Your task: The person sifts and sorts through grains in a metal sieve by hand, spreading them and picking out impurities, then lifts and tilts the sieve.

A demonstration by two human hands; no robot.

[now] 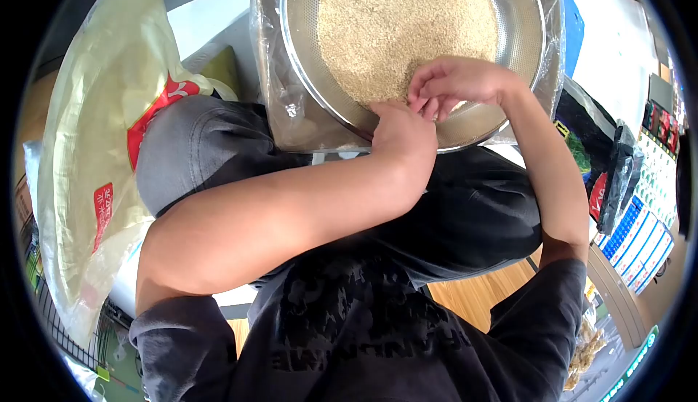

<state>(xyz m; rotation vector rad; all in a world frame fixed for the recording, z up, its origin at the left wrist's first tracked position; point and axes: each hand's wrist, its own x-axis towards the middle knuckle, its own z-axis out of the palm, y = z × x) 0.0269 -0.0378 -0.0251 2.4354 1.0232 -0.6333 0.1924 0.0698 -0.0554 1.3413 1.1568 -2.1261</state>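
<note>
A wide perforated metal bowl holds a heap of small tan grains. It stands on clear plastic sheeting over a box-like support. Both hands meet at the near edge of the heap, inside the bowl's rim. My left hand has its fingertips down at the grains, and its back hides most of the fingers. Beside it on the right, my right hand has its fingers curled and pressed together just over the grains. What the right fingers hold, if anything, is too small to name.
A large pale yellow sack with red labels stands at the left. My knees are under the bowl's near side. Black plastic bags and a rack of small packets are at the right. Wooden flooring shows below.
</note>
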